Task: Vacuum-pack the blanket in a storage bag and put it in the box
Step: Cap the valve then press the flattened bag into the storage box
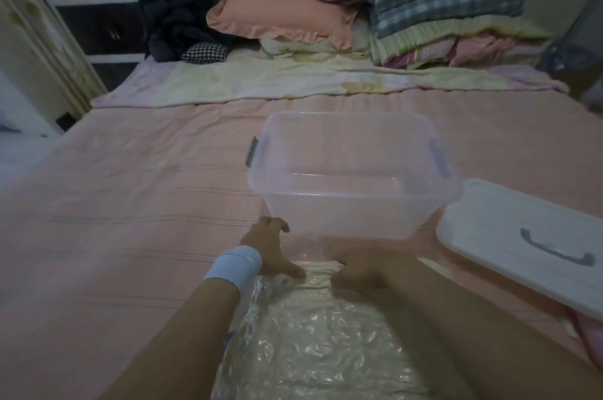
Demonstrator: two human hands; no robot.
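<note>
Storage bag (310, 334) in left hand (270, 248), right hand (359, 269), box (352, 213) ahead, lid (489, 230) beside

hands: left hand (272, 248), right hand (363, 269) on storage bag (313, 344) far end | box (352, 213) open, just beyond | lid (509, 236) beside box

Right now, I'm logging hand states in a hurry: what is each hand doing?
Left hand: thumb on the storage bag; grip cannot be told.
Right hand: fingers curled, gripping the storage bag.
</note>
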